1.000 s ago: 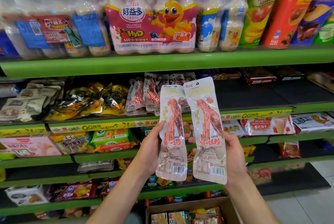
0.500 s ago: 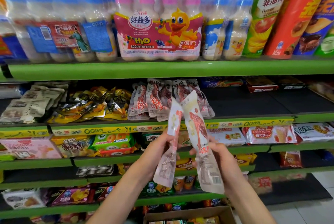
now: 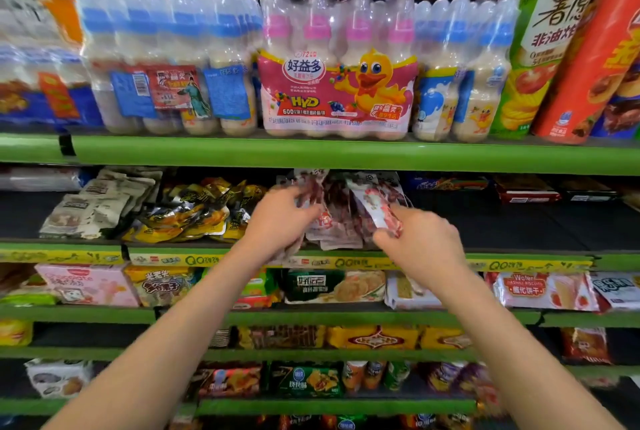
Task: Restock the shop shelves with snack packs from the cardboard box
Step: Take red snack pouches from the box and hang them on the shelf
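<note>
Both hands [image 3: 349,228] raised, snack packs [image 3: 377,207] gripped at shelf [image 3: 519,232]

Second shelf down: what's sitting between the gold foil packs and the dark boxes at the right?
In the head view, the red-and-white snack packs that both hands are placing, the left hand and right hand on them. Right of those, bare dark shelf up to the dark boxes. Gold foil packs sit left.

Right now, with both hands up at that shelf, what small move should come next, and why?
Probably lay the snack pack in the right hand onto the matching pile and let go: it already hovers over those red-and-white packs, and the left hand is at the pile too.
</note>
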### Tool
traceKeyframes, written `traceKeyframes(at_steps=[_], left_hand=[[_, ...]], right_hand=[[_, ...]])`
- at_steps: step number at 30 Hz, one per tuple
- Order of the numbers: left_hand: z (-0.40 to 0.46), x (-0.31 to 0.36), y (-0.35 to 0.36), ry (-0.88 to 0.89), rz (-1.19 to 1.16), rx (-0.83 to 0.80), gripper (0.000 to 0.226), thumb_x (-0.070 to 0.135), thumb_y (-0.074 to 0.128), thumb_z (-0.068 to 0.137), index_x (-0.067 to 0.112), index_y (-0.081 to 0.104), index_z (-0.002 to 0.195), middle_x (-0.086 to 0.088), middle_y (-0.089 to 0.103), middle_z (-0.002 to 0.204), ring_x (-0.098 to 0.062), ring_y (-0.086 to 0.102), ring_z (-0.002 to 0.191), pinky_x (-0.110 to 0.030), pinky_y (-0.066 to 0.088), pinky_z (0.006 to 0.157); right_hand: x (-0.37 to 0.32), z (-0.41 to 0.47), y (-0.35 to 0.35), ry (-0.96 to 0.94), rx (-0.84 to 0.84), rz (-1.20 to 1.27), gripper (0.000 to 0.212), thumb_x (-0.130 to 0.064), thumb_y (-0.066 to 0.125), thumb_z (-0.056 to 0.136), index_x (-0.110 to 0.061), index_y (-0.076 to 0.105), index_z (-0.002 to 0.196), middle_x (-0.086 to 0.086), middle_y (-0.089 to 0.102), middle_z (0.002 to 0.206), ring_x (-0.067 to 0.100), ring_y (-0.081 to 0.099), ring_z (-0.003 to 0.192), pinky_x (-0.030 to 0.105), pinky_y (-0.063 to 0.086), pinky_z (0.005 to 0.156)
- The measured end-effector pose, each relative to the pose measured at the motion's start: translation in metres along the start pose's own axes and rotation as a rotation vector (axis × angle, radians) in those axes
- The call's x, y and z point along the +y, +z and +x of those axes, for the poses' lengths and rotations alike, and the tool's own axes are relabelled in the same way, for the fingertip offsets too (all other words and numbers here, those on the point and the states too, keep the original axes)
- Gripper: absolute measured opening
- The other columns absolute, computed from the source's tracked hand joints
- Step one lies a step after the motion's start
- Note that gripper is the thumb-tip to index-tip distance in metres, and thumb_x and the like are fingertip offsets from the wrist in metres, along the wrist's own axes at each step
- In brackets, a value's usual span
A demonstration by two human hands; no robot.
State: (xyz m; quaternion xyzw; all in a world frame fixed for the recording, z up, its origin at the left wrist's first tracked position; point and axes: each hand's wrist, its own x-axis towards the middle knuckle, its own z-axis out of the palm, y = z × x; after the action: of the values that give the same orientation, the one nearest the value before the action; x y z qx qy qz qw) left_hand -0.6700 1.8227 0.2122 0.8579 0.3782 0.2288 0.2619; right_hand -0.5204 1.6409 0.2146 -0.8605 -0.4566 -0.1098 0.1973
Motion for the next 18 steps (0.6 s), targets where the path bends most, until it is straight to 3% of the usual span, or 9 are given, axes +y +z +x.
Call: traceKeyframes(at_steps=[2,4,6,8,11,14,16,18], left_hand=[[0.033,-0.003,-0.005,-0.056,0.158,-0.008,0.043,0.056,0.061,0.087,0.016,0.071,0.102,-0.013,0.072,0.105,-0.032,0.066,0.097,-0.031,0.044,0.071],[0.06,-0.006,-0.005,-0.116,0.279,-0.04,0.048,0.06,0.053,0.093,0.015,0.065,0.086,-0.018,0.072,0.113,-0.032,0.066,0.1,-0.032,0.046,0.074],[0.078,-0.012,0.0,-0.117,0.291,-0.05,0.054,0.063,0.045,0.096,0.018,0.069,0.112,-0.015,0.066,0.133,-0.033,0.062,0.118,-0.036,0.05,0.09],[0.086,-0.018,0.007,-0.091,0.3,-0.119,0.065,0.066,0.037,0.098,0.019,0.061,0.137,-0.014,0.057,0.146,-0.036,0.055,0.13,-0.04,0.047,0.104],[0.086,-0.03,0.022,-0.111,0.388,-0.275,0.077,0.072,0.024,0.097,0.018,0.054,0.144,-0.014,0.053,0.15,-0.036,0.054,0.133,-0.042,0.046,0.108],[0.078,-0.042,0.032,-0.11,0.429,-0.27,0.068,0.064,0.024,0.099,0.022,0.052,0.145,-0.016,0.056,0.147,-0.038,0.055,0.13,-0.046,0.047,0.105],[0.07,-0.045,0.032,-0.078,0.395,-0.262,0.059,0.056,0.029,0.101,0.028,0.043,0.151,-0.015,0.05,0.151,-0.041,0.048,0.136,-0.048,0.044,0.108],[0.063,-0.044,0.029,-0.064,0.314,-0.252,0.053,0.047,0.032,0.105,0.027,0.039,0.154,-0.017,0.046,0.155,-0.042,0.046,0.137,-0.043,0.042,0.109]], right_hand=[[-0.006,0.031,0.003,-0.018,0.003,-0.056,0.023,-0.041,0.054,0.084,-0.019,0.059,0.079,-0.004,0.053,0.061,0.027,0.057,0.067,0.027,0.03,0.05],[-0.012,0.059,0.013,0.006,-0.016,-0.107,0.032,-0.045,0.055,0.086,-0.016,0.056,0.072,-0.003,0.053,0.061,0.028,0.06,0.069,0.027,0.035,0.053],[-0.017,0.082,0.03,0.042,-0.09,-0.149,0.037,-0.051,0.055,0.089,-0.015,0.057,0.079,0.005,0.066,0.078,0.027,0.061,0.075,0.029,0.043,0.062],[-0.021,0.096,0.052,0.089,-0.257,-0.113,0.046,-0.056,0.051,0.093,-0.013,0.065,0.096,0.01,0.07,0.1,0.027,0.061,0.083,0.031,0.047,0.07],[-0.022,0.096,0.078,0.076,-0.44,-0.052,0.067,-0.072,0.034,0.094,-0.016,0.068,0.108,0.008,0.069,0.102,0.024,0.064,0.088,0.032,0.053,0.083],[-0.016,0.087,0.087,0.024,-0.396,-0.02,0.069,-0.075,0.024,0.089,-0.024,0.067,0.108,0.006,0.069,0.104,0.023,0.062,0.09,0.037,0.052,0.088],[-0.01,0.081,0.085,-0.008,-0.392,0.005,0.067,-0.075,0.023,0.088,-0.031,0.064,0.118,0.005,0.067,0.119,0.026,0.061,0.102,0.038,0.049,0.093],[-0.005,0.078,0.082,-0.047,-0.408,0.005,0.064,-0.072,0.027,0.092,-0.035,0.058,0.134,0.005,0.054,0.145,0.03,0.053,0.127,0.041,0.04,0.106]])
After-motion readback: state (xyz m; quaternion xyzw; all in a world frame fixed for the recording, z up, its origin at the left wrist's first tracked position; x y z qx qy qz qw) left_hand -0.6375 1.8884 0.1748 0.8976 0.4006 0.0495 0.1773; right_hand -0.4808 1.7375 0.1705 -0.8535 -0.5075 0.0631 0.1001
